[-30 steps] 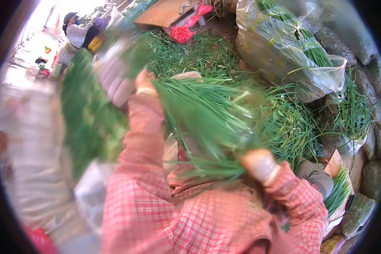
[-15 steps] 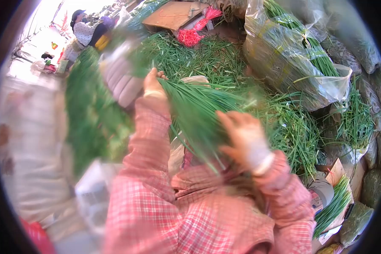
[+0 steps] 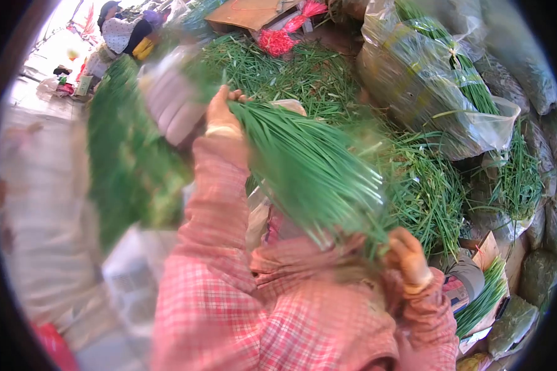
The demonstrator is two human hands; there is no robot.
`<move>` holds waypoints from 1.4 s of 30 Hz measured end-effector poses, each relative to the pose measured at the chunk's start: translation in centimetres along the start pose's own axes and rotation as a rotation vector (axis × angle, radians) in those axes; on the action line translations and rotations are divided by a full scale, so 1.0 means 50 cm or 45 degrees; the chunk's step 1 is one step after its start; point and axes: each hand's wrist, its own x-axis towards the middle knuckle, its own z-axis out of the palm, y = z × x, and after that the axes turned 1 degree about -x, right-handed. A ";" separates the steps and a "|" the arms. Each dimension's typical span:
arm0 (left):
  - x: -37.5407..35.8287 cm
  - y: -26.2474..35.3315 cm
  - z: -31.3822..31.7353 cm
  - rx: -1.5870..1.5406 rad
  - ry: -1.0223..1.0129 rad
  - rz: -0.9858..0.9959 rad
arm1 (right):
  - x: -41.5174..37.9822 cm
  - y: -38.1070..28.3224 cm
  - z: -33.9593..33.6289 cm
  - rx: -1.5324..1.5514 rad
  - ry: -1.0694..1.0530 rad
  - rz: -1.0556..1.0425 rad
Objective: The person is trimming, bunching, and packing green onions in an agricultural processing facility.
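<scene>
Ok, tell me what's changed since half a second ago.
The right hand moved down and right in view, from over the bunch to past its pale ends, and went from spread to curled. Blur hides whether it holds anything. The left hand still grips the bunch; the bag stayed put.

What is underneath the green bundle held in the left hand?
Past the edges of the green bundle, loose cut greens and the person's checked clothing show. What lies directly beneath its middle cannot be seen: the bundle itself covers it.
</scene>
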 end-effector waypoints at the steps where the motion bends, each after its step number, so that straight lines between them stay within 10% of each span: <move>1: 0.007 -0.001 -0.007 0.013 -0.007 -0.003 | -0.025 0.003 -0.039 -0.130 0.211 0.028; 3: 0.031 -0.002 -0.029 0.031 -0.083 -0.030 | -0.024 0.048 -0.196 -0.589 0.091 -0.042; 6: -0.009 0.004 0.004 0.126 -0.014 -0.027 | -0.024 -0.004 -0.183 -2.706 0.568 -0.639; 9: 0.035 -0.002 -0.023 0.156 -0.148 -0.112 | 0.030 -0.108 0.015 -1.863 0.262 -1.222; 14: 0.072 0.022 -0.054 0.147 -0.296 -0.193 | 0.190 -0.010 0.160 -2.119 0.212 -1.682; 18: 0.046 0.066 -0.064 -0.080 -0.524 -0.293 | 0.158 0.088 -0.014 -2.165 -0.244 -1.092; 21: 0.023 0.068 -0.067 -0.345 -0.629 -0.351 | 0.122 0.083 -0.182 -2.264 0.157 -0.375; 22: 0.032 0.075 -0.072 -0.344 -0.634 -0.296 | 0.124 0.078 -0.207 -1.566 0.411 -0.863; 25: 0.083 0.089 -0.134 -0.029 -0.634 -0.103 | 0.140 -0.066 -0.093 -1.084 0.224 -0.697; 27: 0.098 0.091 -0.148 0.203 -0.269 0.077 | 0.201 -0.100 -0.027 -1.058 -0.062 -0.763; 31: 0.083 0.105 -0.138 -0.168 -1.023 -0.258 | 0.264 -0.113 0.096 -0.948 -0.416 -0.620; 34: -0.023 0.094 -0.059 -0.158 -0.820 -0.197 | 0.276 -0.092 0.149 -0.577 -0.490 -0.538; 42: -0.163 0.095 0.031 -0.385 -0.887 -0.250 | 0.159 -0.046 0.131 -0.726 -0.085 -0.933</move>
